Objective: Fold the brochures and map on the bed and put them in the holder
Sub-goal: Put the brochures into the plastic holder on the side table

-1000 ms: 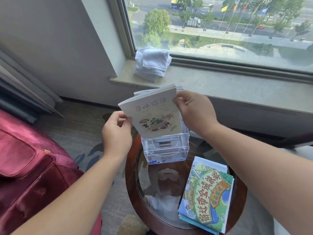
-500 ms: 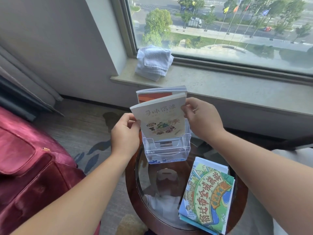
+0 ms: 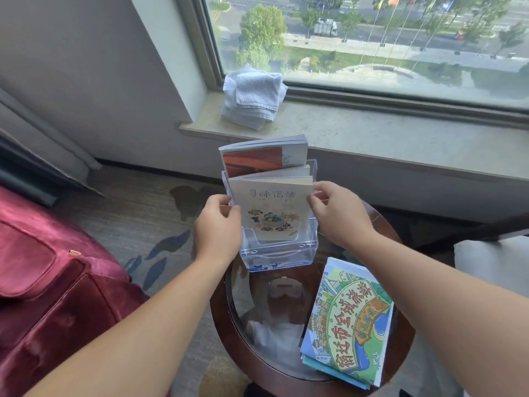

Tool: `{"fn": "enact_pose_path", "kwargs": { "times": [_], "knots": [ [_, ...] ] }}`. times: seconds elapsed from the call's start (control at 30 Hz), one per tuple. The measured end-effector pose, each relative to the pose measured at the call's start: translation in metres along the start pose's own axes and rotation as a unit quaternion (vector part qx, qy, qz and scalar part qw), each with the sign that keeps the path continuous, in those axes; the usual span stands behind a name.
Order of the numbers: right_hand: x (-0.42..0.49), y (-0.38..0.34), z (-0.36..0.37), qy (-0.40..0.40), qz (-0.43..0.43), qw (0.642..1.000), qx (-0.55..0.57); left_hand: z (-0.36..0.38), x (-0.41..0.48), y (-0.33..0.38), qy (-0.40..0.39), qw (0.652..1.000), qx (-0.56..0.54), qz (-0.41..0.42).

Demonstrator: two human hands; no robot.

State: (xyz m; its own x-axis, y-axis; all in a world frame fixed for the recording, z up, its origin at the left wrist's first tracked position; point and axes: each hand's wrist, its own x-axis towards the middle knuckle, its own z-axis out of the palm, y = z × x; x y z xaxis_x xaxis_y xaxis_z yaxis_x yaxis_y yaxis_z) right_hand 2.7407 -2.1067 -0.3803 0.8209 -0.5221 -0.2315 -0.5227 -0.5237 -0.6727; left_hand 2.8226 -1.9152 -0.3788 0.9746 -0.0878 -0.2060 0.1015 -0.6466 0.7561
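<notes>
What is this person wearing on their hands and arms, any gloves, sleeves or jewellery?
Nothing shows. The left hand and right hand are ungloved, no rings visible. The left forearm and right forearm are bare to the frame's edge: no sleeve, watch or bracelet.

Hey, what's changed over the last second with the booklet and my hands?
The cream brochure moved down into the front pocket of the clear holder; the left hand and right hand still pinch its side edges. Nothing was let go. The orange brochure behind it, the illustrated stack on the table and the towel on the sill stayed put.
</notes>
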Motion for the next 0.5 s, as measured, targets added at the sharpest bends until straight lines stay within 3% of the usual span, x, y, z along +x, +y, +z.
{"fn": "enact_pose_path", "kwargs": {
  "times": [0.1, 0.23, 0.33, 0.5],
  "knots": [
    [-0.013, 0.012, -0.008, 0.036, 0.012, 0.999, 0.007, -0.003, -0.019, -0.006, 0.001, 1.0, -0.016, 0.006],
    [-0.044, 0.052, -0.016, 0.064, 0.059, 0.996, 0.03, 0.017, -0.059, -0.015, -0.086, 0.996, -0.025, 0.011],
    [-0.075, 0.096, -0.016, 0.063, 0.138, 0.988, 0.04, 0.052, -0.089, -0.025, -0.193, 0.981, 0.015, 0.004],
    [-0.127, 0.157, -0.004, -0.002, 0.299, 0.951, 0.084, 0.109, -0.124, -0.047, -0.314, 0.94, 0.13, -0.017]
  ]
}}
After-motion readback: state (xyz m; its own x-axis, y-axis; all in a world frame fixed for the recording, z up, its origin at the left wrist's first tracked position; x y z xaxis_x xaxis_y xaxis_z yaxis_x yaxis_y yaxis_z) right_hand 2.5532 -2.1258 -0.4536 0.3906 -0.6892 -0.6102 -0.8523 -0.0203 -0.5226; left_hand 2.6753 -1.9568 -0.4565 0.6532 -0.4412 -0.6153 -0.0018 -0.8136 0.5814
